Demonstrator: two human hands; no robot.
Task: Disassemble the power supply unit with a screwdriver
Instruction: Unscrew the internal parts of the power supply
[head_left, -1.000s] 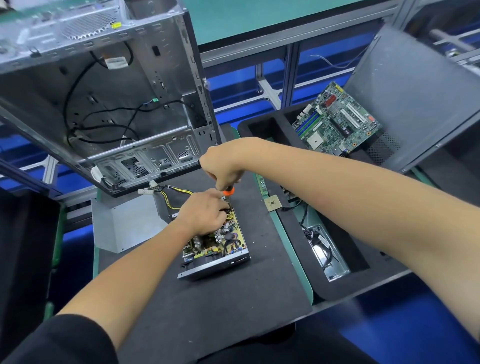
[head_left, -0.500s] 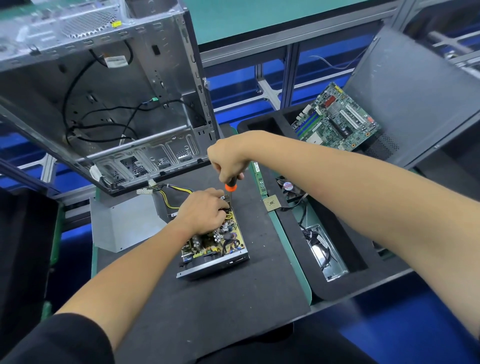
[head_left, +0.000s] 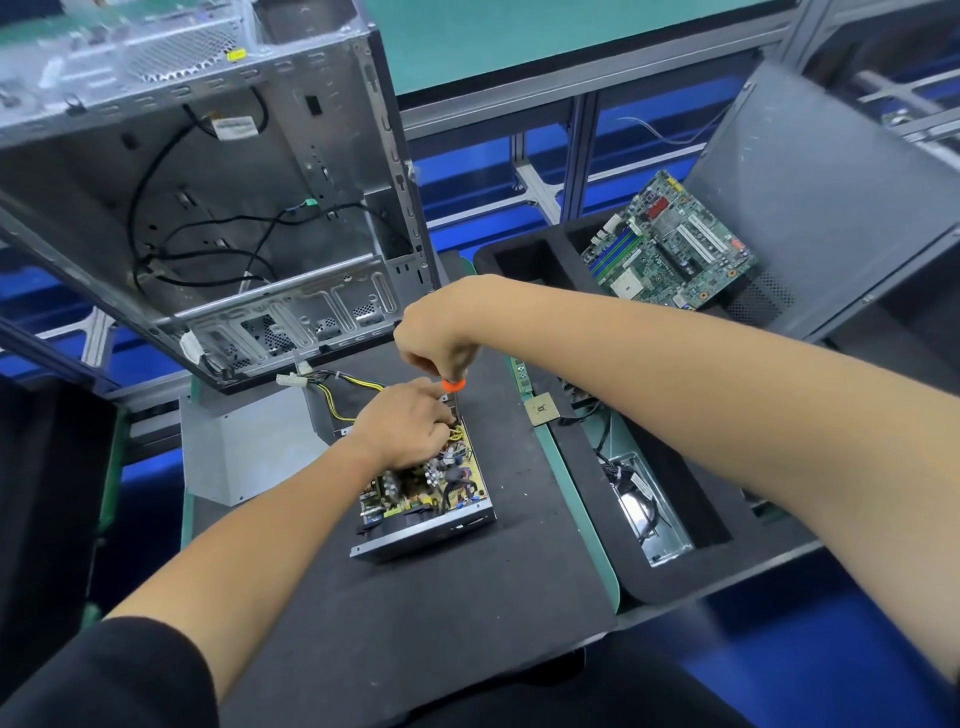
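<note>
The opened power supply unit lies on the black mat, its yellow circuit board and wires exposed in a metal tray. My right hand grips the handle of a screwdriver with an orange collar, held upright over the far end of the board. The shaft tip is hidden among the wires. My left hand rests on the far part of the board, fingers curled at the yellow wires beside the shaft. The unit's grey metal cover lies to the left.
An empty computer case stands tilted at the back left. A black foam tray on the right holds a motherboard, cables and a metal part. A small CPU chip lies at the mat's right edge. A grey side panel leans at the far right.
My right hand has shifted slightly up and back with the screwdriver. My left hand stays on the board by the wires.
</note>
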